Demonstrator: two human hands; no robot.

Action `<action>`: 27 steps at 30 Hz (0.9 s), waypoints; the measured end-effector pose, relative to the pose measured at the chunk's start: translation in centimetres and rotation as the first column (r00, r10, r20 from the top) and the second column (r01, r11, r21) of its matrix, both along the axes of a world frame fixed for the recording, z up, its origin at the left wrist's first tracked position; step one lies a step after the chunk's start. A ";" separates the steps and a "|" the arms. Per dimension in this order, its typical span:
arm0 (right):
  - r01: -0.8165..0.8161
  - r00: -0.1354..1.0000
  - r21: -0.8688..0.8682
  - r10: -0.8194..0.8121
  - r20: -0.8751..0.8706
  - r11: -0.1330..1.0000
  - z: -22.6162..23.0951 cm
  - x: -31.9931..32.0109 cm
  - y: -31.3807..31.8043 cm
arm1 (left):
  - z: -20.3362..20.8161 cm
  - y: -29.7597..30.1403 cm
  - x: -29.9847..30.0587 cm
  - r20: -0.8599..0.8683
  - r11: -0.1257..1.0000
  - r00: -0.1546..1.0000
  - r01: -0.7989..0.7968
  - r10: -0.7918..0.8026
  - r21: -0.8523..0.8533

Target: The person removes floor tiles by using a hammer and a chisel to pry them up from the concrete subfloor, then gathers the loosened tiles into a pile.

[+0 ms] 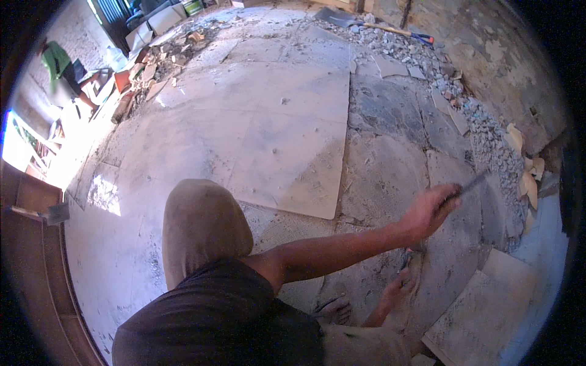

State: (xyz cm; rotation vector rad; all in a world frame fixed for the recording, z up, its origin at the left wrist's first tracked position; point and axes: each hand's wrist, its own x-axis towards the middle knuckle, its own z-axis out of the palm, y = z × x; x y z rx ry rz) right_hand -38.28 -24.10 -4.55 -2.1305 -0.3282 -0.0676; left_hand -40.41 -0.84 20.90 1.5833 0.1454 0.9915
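Note:
My left arm reaches across to the right over the dusty floor [384,177]. My left hand [430,210] is closed around a long, dark, bar-like tool [473,185] that points away to the right; its exact kind is not clear. Lower down, close to my bent right leg, my right hand [400,287] is closed on a slim tool [405,261] with a reddish end, mostly hidden by the fingers. Grey, rough, cracked floor lies under both hands. My raised left knee [204,226] and a foot [336,310] also show.
Large pale tiles [293,134] cover the middle floor. Rubble [488,134] lines the right wall, beside a shovel [384,27]. A loose tile [482,305] lies at lower right. Another person [58,64] is at far left. A flat-headed tool [58,213] rests near brown furniture [36,256].

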 end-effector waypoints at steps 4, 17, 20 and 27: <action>-0.189 0.946 0.321 0.260 -0.193 0.928 8.7 -3.1 4.6 | -0.1 0.6 0.3 0.034 0.791 0.998 0.063 -0.053 -0.609; -0.226 0.973 -0.094 0.221 -0.062 0.970 14.4 -5.7 6.6 | -7.9 -2.0 -3.9 -0.274 0.711 0.930 0.019 0.246 0.703; -0.206 0.919 0.122 0.234 -0.317 0.971 14.8 -5.9 7.2 | -7.1 -2.7 -3.1 -0.270 0.832 0.830 -0.348 0.488 0.433; -0.243 0.908 0.191 0.292 -0.302 0.951 9.7 -8.5 10.5 | -6.3 3.9 0.0 -0.221 0.937 0.969 0.026 -0.108 -0.348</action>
